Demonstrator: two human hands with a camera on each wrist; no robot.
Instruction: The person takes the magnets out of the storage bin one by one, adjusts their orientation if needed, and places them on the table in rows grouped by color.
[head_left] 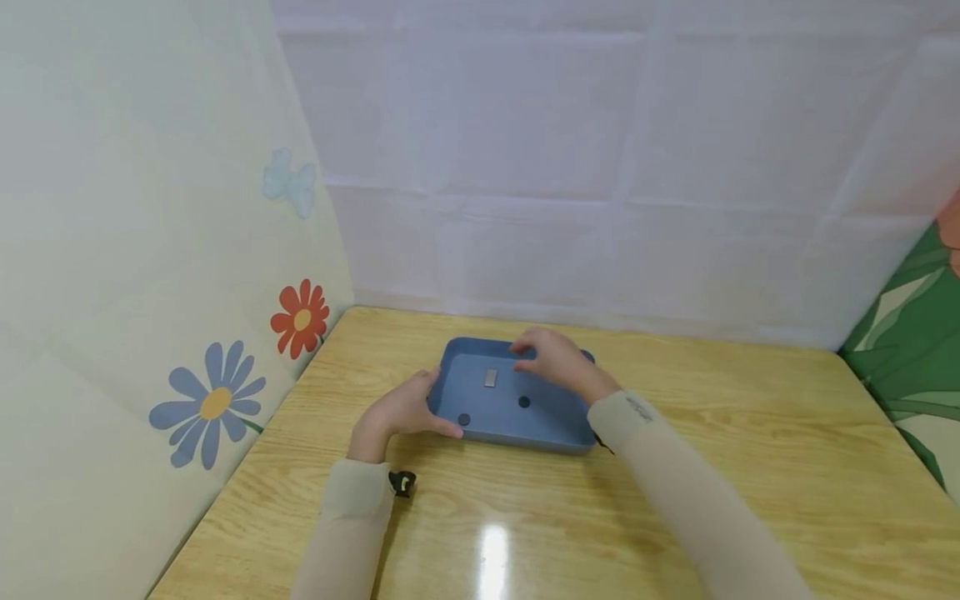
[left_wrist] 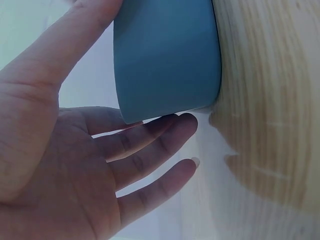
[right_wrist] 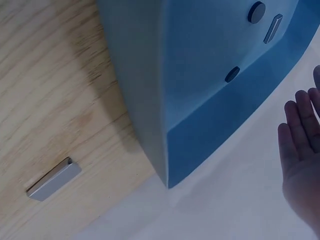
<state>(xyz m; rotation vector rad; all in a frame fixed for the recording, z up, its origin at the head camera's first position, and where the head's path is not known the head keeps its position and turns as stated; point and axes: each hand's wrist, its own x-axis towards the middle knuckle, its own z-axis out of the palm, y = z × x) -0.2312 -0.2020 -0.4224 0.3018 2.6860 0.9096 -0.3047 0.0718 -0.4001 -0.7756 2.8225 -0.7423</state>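
Note:
A shallow blue tray [head_left: 480,437] stands on the wooden table. Inside lie a small silver block [head_left: 491,378] and two dark round discs, one disc [head_left: 524,402] near the middle and another disc [head_left: 464,419] by the front left. My left hand [head_left: 397,410] holds the tray at its left front corner, thumb along the front rim and fingers by the left side. In the left wrist view, fingertips [left_wrist: 187,124] meet the lower edge of the tray wall [left_wrist: 167,60]. My right hand [head_left: 558,360] hovers over the far right part, thumb and forefinger apart with nothing visible between them.
In the right wrist view a second silver block [right_wrist: 54,179] lies on the table outside the tray, hidden from the head view. A white cloth [head_left: 525,167] hangs behind the table [head_left: 720,417]. Flower-printed cloth [head_left: 216,403] covers the left side.

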